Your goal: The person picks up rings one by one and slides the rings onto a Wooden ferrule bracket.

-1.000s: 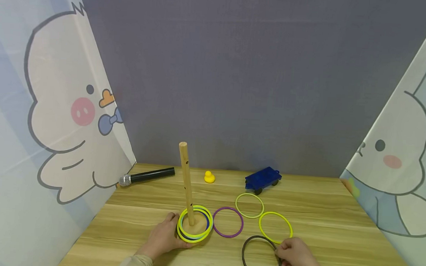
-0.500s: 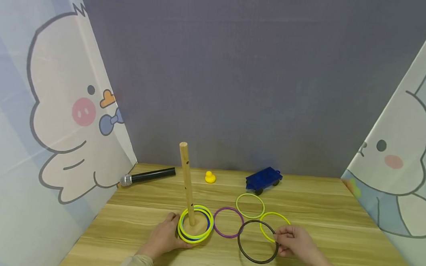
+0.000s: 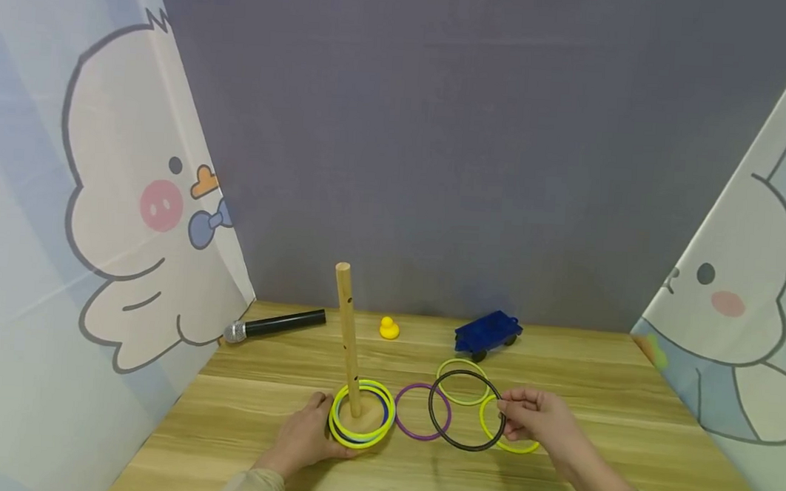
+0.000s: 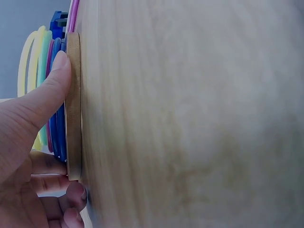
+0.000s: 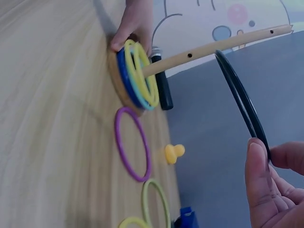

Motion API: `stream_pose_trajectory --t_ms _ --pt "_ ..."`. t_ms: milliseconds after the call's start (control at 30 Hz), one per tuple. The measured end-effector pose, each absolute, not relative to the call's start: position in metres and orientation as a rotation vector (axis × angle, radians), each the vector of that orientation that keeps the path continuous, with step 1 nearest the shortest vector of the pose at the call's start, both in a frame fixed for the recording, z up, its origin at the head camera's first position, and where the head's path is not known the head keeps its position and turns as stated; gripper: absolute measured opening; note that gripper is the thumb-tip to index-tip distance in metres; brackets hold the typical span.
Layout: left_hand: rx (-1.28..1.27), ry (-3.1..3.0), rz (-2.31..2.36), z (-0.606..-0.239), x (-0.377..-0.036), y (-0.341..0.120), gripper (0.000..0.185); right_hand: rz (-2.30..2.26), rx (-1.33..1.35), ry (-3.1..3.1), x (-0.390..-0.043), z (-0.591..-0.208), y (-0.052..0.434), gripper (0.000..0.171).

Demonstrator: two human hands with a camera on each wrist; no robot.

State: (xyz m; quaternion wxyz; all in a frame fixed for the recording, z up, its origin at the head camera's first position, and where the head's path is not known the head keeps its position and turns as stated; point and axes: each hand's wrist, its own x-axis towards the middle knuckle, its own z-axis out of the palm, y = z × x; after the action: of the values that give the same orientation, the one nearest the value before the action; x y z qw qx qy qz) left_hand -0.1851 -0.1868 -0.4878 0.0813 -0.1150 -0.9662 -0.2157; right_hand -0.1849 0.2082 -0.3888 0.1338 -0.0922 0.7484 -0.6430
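Wooden post as reference: upright on a round base, from where I'm standing behind the person. Stack sits around the post's foot: blue nearest the base, then purple, mint, yellow on top.

Left hand: at the near-left of the post, gripping the base rim, thumb one side, fingers curled round the other. Thumb also lies along the ring edges.

Right hand: right of the post, pinching the black ring by its right edge, thumb against fingers. Ring is tilted up, off the table, right of the post and well apart from it.

Loose rings, all right of the post: purple ring just beside the base, light green ring farther out and back, yellow ring farthest right, partly behind the right hand.

Behind the post: yellow duck slightly right, blue cart farther right, microphone back-left. Grey backdrop behind all.
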Motion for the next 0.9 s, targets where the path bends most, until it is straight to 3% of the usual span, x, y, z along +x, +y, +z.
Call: stream_pose_trajectory --t_ms 900 --pt "-0.334 -2.895 -0.635 -0.489 -0.186 -0.185 0.109 -1.955 -0.382 2.156 -0.201 -0.318 0.174 0.028"
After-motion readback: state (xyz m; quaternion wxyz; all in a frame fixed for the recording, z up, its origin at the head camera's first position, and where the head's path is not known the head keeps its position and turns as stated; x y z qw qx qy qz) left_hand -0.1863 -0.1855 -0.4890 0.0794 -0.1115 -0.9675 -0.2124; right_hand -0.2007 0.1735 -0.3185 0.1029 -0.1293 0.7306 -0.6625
